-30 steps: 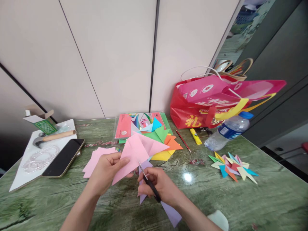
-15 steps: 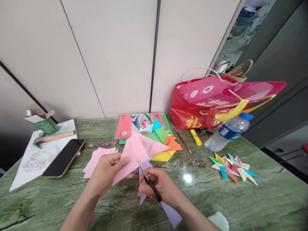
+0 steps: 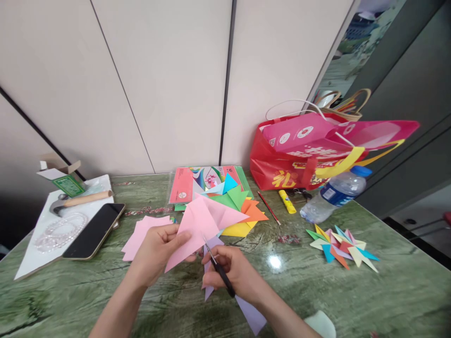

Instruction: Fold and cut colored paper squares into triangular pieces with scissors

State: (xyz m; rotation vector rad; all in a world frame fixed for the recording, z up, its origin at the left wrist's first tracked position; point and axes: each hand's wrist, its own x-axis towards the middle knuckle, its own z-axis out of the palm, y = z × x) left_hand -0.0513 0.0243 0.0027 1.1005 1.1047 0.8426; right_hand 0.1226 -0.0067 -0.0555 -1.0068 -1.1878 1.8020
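Between the thumb and fingers of my left hand (image 3: 160,251) is a folded sheet of pink paper (image 3: 197,220), raised over the table. My right hand (image 3: 232,272) is closed on black-handled scissors (image 3: 222,274), whose blades reach the lower right edge of the pink paper; how far they cut in I cannot tell. Under my right hand lie pieces of purple paper (image 3: 251,314). Flat pink sheets (image 3: 146,227) rest beside my left hand. Behind the held paper are folded green (image 3: 234,197), orange (image 3: 254,210) and yellow (image 3: 241,229) papers.
On the left are a phone (image 3: 94,231), a hammer (image 3: 82,200) and a green box (image 3: 66,183). A red bag (image 3: 275,164) stands at the back. Right of centre are a pencil (image 3: 268,207), a glue stick (image 3: 287,202), a bottle (image 3: 333,195) and a colourful folded-paper star (image 3: 341,246).
Almost nothing differs. The scissors and my right hand have shifted very slightly against the pink paper, and the whole view has moved a touch.
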